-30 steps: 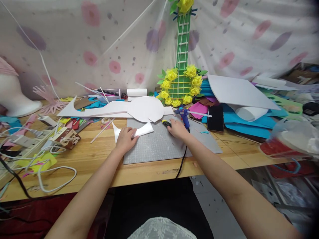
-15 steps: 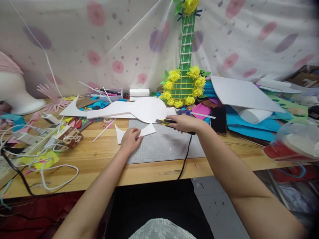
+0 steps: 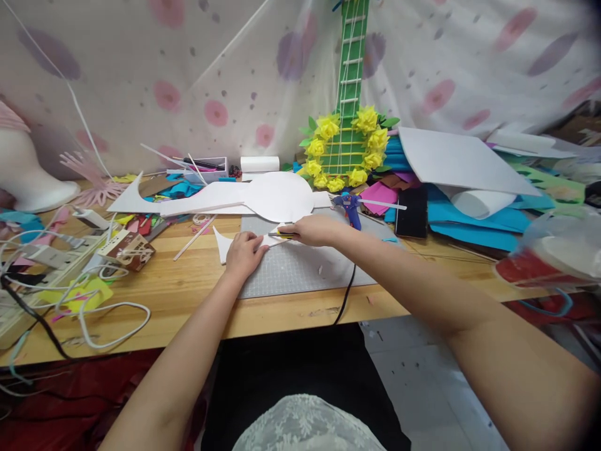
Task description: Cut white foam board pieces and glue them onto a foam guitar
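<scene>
A curved, pointed scrap of white foam board (image 3: 221, 243) lies partly on the grey cutting mat (image 3: 300, 269). My left hand (image 3: 245, 253) holds it down, fingers over its middle and thumb stretched to the right. In my right hand (image 3: 312, 230) is a yellow and black utility knife (image 3: 284, 235), its tip pointing left over the right part of the scrap. Whether the blade touches the board cannot be made out. Just behind both hands rests a larger white foam board cutout (image 3: 280, 197) with a round end and a long neck.
A blue glue gun (image 3: 351, 209) sits right of the cutout, near a black phone (image 3: 411, 213). A green guitar model with yellow flowers (image 3: 347, 150) stands behind. Cables and a power strip (image 3: 70, 260) crowd the left. A plastic tub (image 3: 554, 250) stands right.
My right hand has moved left with the utility knife, from beside the cutout to over the scrap. The glue gun now shows more fully. My left hand stays on the scrap.
</scene>
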A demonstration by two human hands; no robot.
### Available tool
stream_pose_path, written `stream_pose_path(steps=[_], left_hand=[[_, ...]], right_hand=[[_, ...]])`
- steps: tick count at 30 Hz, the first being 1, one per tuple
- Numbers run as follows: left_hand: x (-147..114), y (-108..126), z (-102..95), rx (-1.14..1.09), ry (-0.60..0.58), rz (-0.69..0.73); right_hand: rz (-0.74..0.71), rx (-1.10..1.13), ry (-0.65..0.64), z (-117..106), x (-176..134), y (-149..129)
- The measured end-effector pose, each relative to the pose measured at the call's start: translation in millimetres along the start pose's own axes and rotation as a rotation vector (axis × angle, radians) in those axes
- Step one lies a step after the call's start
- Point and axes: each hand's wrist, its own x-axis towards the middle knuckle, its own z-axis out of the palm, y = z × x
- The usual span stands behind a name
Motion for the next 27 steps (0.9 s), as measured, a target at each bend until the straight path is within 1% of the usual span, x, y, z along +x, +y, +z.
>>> stream_pose_path(steps=[4,10,13,15,16,18,21,23,25,27], left_hand=[[-0.2,0.1,0.4,-0.006,0.004,0.006],[0.0,0.4,-0.6,-0.002,0.022,0.011],[-2.7,2.1,-3.5,0.022,0.038,0.020],[-4.4,5.7,-5.9,0.054,0.056,0.013],[-4.5,8.8,-6.8,0.074,0.062,-0.007],[-1.5,18.2,-7.2,0.120,0.061,-0.091],[11.3,37.0,-2.8,0.155,0.007,-0.229],[22.1,47.0,1.2,0.114,-0.074,-0.254],[29.6,50.0,2.9,0.029,-0.144,-0.259],[30.1,44.8,0.8,-0.045,-0.138,-0.246]], right_hand=[[0.003,-0.012,0.005,7.4,-17.8,15.8],[0.072,0.054,-0.032,25.0,-68.7,43.6],[0.096,0.101,-0.002,34.5,-88.9,54.0],[0.125,0.115,0.023,38.7,-94.7,56.2],[0.151,0.126,0.040,39.5,-95.2,55.7],[0.219,0.165,0.090,38.3,-91.7,51.5],[0.305,0.206,0.173,31.1,-77.7,38.9],[0.320,0.184,0.197,25.9,-65.1,29.1],[0.303,0.143,0.178,22.9,-51.9,20.3],[0.275,0.109,0.160,22.3,-39.3,12.8]])
